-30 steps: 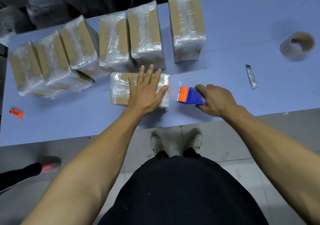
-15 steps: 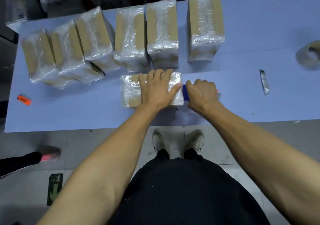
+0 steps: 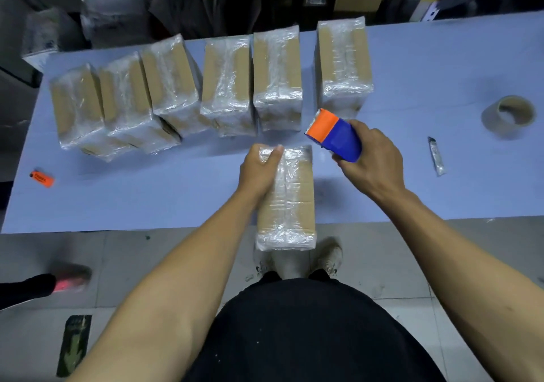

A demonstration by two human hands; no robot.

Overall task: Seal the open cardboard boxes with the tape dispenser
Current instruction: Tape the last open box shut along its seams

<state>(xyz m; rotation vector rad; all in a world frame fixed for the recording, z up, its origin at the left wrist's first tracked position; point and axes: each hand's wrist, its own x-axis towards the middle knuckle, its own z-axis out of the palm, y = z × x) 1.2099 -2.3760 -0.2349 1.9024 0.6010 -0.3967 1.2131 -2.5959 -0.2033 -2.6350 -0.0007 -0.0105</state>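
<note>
A tape-wrapped cardboard box (image 3: 290, 202) lies lengthwise at the near edge of the blue table (image 3: 147, 193), its near end hanging over the edge. My left hand (image 3: 259, 169) grips its far left corner, thumb on top. To the right of the box's far end, my right hand (image 3: 372, 160) holds the blue and orange tape dispenser (image 3: 334, 134) lifted off the table, its orange head pointing away from me. Several more taped boxes (image 3: 226, 84) stand in a row at the back.
A roll of brown tape (image 3: 509, 115) sits at the far right, with a small wrapped cutter (image 3: 437, 156) nearer me. An orange lighter (image 3: 42, 179) lies at the left. Another person's foot (image 3: 69, 281) is on the floor at the left.
The box has turned from crosswise to lengthwise and slid toward me over the table edge. My left hand went from flat on top to gripping its corner. The dispenser came away from the box.
</note>
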